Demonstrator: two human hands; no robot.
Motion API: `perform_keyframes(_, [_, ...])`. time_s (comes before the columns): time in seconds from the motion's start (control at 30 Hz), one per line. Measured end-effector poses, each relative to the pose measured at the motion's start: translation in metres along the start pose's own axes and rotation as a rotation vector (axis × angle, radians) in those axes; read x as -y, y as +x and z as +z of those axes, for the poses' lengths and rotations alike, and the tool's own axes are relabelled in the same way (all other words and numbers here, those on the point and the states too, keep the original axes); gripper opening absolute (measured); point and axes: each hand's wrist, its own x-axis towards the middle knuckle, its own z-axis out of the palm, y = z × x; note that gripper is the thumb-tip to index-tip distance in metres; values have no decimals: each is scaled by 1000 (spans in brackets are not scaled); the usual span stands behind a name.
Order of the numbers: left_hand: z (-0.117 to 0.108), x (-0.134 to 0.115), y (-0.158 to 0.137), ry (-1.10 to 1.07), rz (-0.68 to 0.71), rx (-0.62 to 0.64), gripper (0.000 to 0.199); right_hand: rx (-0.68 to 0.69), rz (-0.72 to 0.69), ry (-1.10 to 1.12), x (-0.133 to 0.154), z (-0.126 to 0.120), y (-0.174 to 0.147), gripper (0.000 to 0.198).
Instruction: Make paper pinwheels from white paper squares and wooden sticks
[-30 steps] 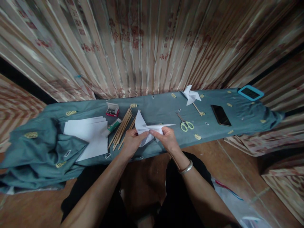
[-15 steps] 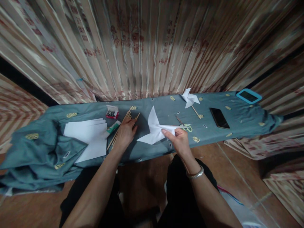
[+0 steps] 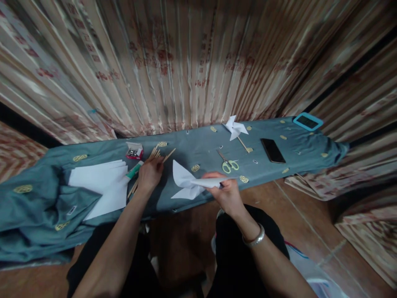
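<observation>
My left hand [image 3: 151,174] is closed over a bundle of thin wooden sticks [image 3: 155,152], and one wooden stick [image 3: 169,155] pokes out from its fingertips. My right hand [image 3: 228,194] pinches a folded white paper pinwheel [image 3: 186,184] by one blade and holds it tilted above the cloth. A green and white glue tube [image 3: 134,170] lies beside the left wrist. Behind the pinwheel are green-handled scissors [image 3: 228,164], lying with blades apart. Farther back lies a finished-looking paper pinwheel [image 3: 234,127] on a stick.
White paper sheets [image 3: 108,186] are stacked at left. Near them stands a small open red and white box [image 3: 135,151] of metal pins or tacks. A dark phone [image 3: 272,150] and a blue-framed device [image 3: 308,121] rest at right on the grey-green cloth [image 3: 198,145]. Pleated curtains [image 3: 186,62] hang behind.
The pinwheel in my right hand has dropped lower and tipped, uncovering the scissors. My left hand now pinches a stick at the bundle. The whole view has shifted slightly.
</observation>
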Motion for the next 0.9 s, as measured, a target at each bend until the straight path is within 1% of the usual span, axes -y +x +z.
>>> perform_keyframes(0.07, [-7,-15,-6,-226,16,-43,25,-13,-99,-63,4,-4,-2,13])
perform_keyframes(0.1, [-10,-25,-10,-337,12,-49,24,-20,-159,-94,6,-6,-3,13])
perform_keyframes(0.13, [-13,-35,-16,-447,-2,-27,23,-29,-220,-122,9,-8,-3,13])
perform_keyframes(0.17, [-15,-46,-22,-576,-35,21,22,-34,-279,-145,13,-10,-4,13])
perform_keyframes(0.23, [-18,-65,-37,-826,-148,145,20,-47,-374,-173,20,-15,-5,16])
perform_keyframes(0.3, [-18,-78,-50,-1010,-255,256,15,-59,-425,-189,25,-19,-6,19])
perform_keyframes(0.33, [-17,-82,-56,-1067,-271,309,13,-67,-441,-192,27,-21,-6,20])
perform_keyframes(0.4, [-16,-85,-63,-1116,-255,386,17,-85,-459,-194,29,-24,-7,22])
perform_keyframes(0.5, [-17,-82,-65,-1085,-202,430,21,-111,-454,-189,29,-26,-8,22])
perform_keyframes(0.6, [-20,-82,-64,-1034,-186,421,20,-134,-433,-189,28,-28,-9,21])
perform_keyframes(0.77, [-30,-93,-62,-931,-166,352,18,-143,-429,-176,29,-28,-8,22])
perform_keyframes(0.9, [-37,-96,-61,-892,-94,327,20,-145,-433,-168,31,-28,-7,22])
